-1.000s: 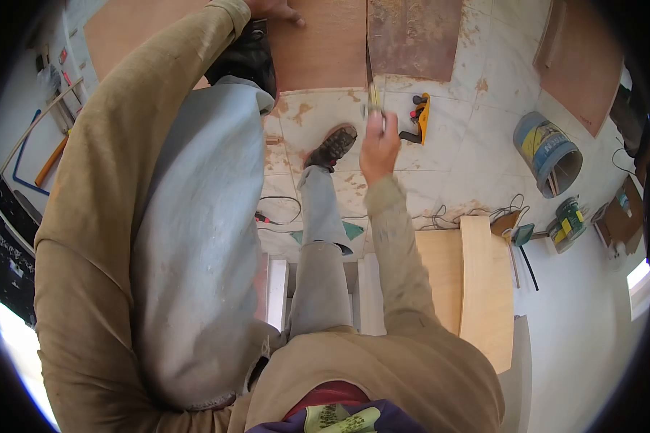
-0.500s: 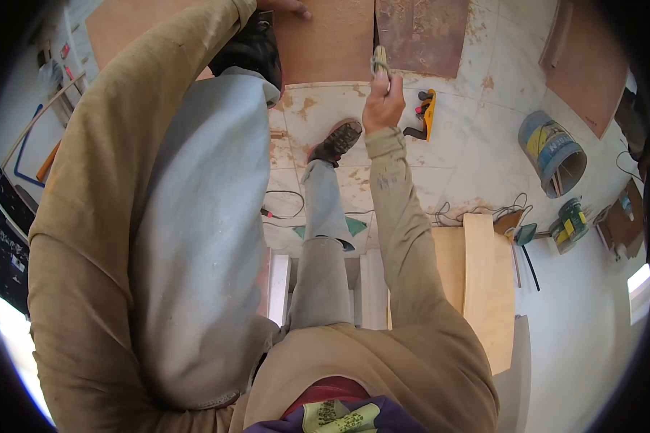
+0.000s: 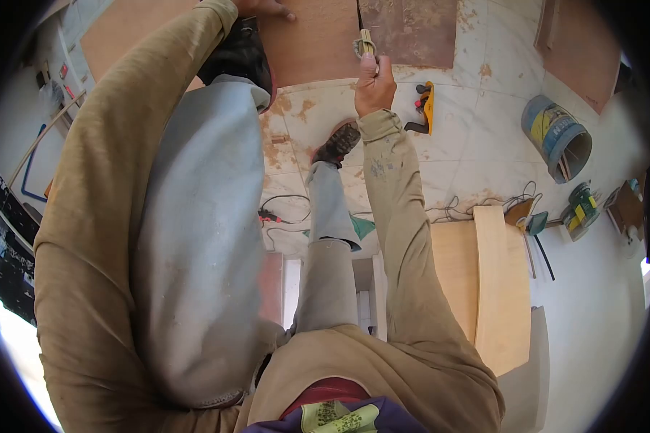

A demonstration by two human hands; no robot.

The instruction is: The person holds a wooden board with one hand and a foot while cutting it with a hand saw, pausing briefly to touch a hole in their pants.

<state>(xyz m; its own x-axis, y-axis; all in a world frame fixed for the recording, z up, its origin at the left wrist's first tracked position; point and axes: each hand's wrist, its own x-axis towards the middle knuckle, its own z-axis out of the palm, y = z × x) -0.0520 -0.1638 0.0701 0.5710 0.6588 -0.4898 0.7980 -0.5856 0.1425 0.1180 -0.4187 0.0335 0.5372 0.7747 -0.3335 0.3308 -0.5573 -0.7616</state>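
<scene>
My right hand (image 3: 375, 88) is closed around the pale, string-wrapped handle of a handsaw (image 3: 366, 42). The thin dark blade shows edge-on and runs away from me, between the plain reddish-brown board (image 3: 310, 50) and a shavings-covered panel (image 3: 412, 32). At the top edge of the view my left hand (image 3: 271, 9) lies on the board with a finger stretched out, partly cut off by the frame. Beside it, my raised leg's dark shoe (image 3: 242, 54) rests on the board.
A yellow and black hand plane (image 3: 426, 108) lies right of my right hand on the shavings-strewn tile floor. Further right are a blue bucket (image 3: 556, 141), a green can (image 3: 581, 209) and cables (image 3: 484, 202). Pale wooden pieces (image 3: 498, 281) lie beside my right arm.
The view has shifted slightly. My right hand and the handsaw have moved a little away from me and left; my left hand stays on the board.
</scene>
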